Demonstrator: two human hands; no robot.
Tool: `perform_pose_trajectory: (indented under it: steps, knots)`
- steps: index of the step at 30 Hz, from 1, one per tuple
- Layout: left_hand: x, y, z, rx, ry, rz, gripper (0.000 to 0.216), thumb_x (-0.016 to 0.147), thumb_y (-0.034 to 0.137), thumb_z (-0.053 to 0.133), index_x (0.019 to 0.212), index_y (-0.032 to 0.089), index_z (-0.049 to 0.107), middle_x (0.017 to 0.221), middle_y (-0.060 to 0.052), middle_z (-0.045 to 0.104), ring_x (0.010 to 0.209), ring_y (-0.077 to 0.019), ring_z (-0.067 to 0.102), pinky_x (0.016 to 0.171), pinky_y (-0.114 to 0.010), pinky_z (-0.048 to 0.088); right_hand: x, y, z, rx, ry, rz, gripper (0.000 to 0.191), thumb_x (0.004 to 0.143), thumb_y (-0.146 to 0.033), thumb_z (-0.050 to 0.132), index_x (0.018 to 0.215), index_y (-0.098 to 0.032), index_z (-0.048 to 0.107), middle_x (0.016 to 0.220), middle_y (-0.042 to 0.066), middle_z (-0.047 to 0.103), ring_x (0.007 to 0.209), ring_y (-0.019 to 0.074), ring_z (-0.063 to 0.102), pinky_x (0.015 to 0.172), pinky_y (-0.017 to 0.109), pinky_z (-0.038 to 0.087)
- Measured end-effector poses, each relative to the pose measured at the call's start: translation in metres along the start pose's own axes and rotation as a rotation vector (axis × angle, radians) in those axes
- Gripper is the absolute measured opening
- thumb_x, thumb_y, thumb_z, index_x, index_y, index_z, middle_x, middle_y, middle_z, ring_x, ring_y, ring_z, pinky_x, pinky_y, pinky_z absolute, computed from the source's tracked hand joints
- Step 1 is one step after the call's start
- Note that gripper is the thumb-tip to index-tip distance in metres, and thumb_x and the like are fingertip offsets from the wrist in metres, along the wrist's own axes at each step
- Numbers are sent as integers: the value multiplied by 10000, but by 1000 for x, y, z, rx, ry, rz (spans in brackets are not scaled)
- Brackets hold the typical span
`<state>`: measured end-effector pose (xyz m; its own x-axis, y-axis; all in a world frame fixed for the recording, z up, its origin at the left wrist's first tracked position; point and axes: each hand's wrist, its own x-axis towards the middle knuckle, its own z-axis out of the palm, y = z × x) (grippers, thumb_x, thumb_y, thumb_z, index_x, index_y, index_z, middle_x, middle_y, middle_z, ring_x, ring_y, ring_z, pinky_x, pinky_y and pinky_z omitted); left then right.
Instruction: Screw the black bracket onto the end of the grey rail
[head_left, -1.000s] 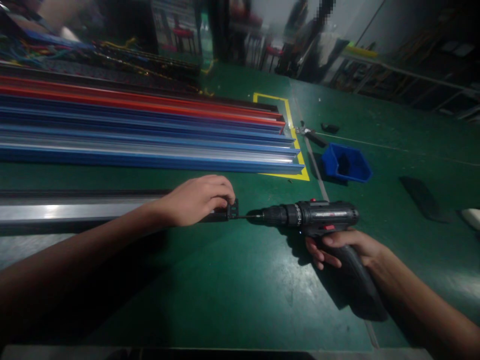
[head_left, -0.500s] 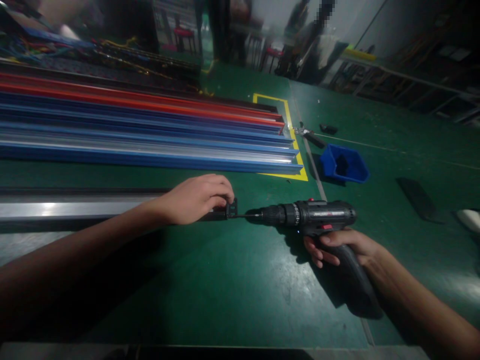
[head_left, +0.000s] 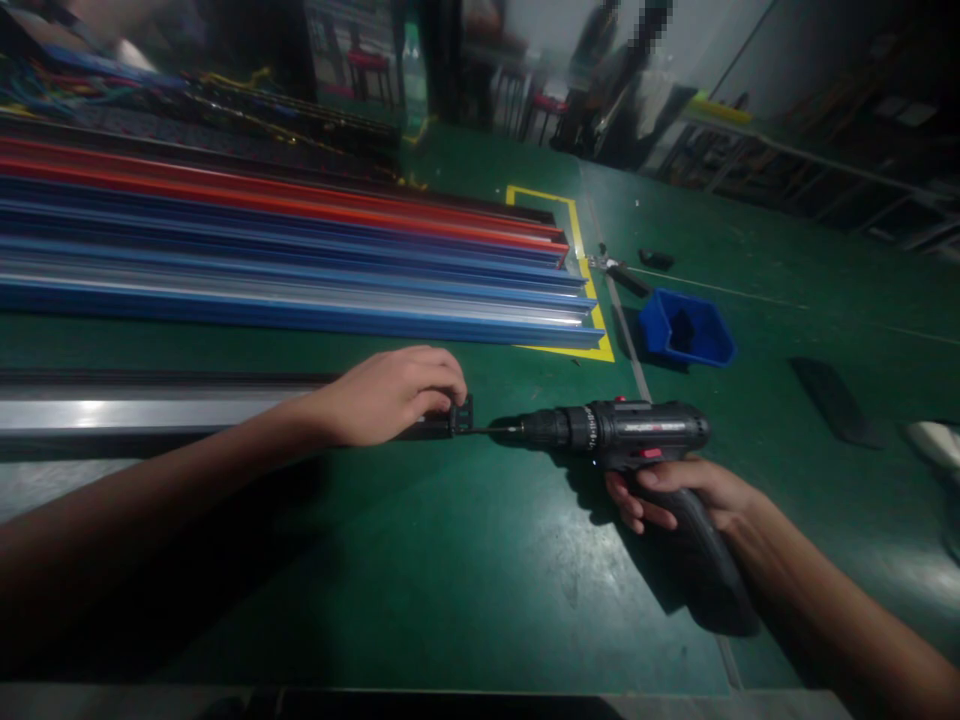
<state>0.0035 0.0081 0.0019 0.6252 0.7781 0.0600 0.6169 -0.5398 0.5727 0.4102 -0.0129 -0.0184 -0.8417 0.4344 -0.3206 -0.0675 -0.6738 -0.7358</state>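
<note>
My right hand (head_left: 682, 495) is wrapped round the handle of a black cordless drill (head_left: 652, 425), which points left with its long thin bit (head_left: 484, 430). The tip of the bit meets a small black end bracket (head_left: 463, 414) at the end of a dark metal profile (head_left: 150, 412). Fingers of my left hand (head_left: 401, 395) are closed on the bracket from above, while the palm lies over the profile. My left hand and forearm hide part of the profile. Whether a screw sits at the bit's tip cannot be made out.
Blue channel profiles (head_left: 337, 310) and red ones (head_left: 337, 200) lie side by side behind my left hand, ending at yellow tape (head_left: 609, 345). Pliers (head_left: 626, 275), a blue bin (head_left: 690, 325) and a dark flat object (head_left: 834, 400) are on the green table (head_left: 465, 580). Wires (head_left: 112, 85) lie at back left.
Both hands, the drill and the bracket keep almost the same places. The whole picture shifts very slightly to the left.
</note>
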Motion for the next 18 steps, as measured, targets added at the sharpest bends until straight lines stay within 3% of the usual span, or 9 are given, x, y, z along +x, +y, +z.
perform_pose_trajectory:
  steps: [18]
  knots:
    - [-1,-3,1,5,-7,14,210,1003,275,510,1009,249,718,1188,-3,662,1149,-185,597,1013,-308,407,2,0,-3,15,-16,9,321,934,-258,644,1103,-6,750,938,141,727,644,104,654,827,338,616]
